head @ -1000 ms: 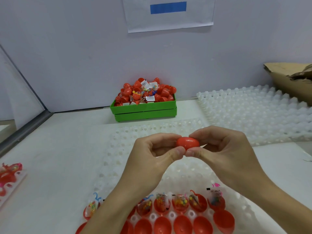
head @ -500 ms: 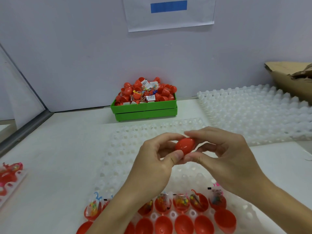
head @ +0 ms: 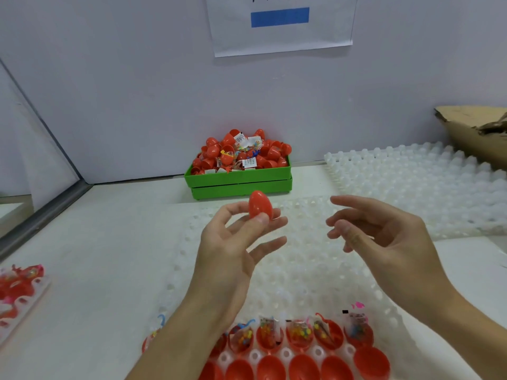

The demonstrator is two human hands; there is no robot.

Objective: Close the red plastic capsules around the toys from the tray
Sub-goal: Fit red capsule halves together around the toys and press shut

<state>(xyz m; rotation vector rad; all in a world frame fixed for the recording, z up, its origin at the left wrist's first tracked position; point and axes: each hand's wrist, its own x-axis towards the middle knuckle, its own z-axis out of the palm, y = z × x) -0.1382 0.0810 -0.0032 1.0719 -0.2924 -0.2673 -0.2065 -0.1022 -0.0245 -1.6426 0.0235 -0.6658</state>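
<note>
No legible text; wall sheet [head: 282,23] characters perhaps cropped.

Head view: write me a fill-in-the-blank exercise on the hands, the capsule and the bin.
1. The closed red capsule is pinched by the ____ hand.
2. The right hand holds ____.
3. The bin heaped with red capsules at the wall is coloured ____.
4. In the white tray near the person, the open capsule halves in the farther row each hold a bagged ____.

Missing words: left; nothing; green; toy
</note>
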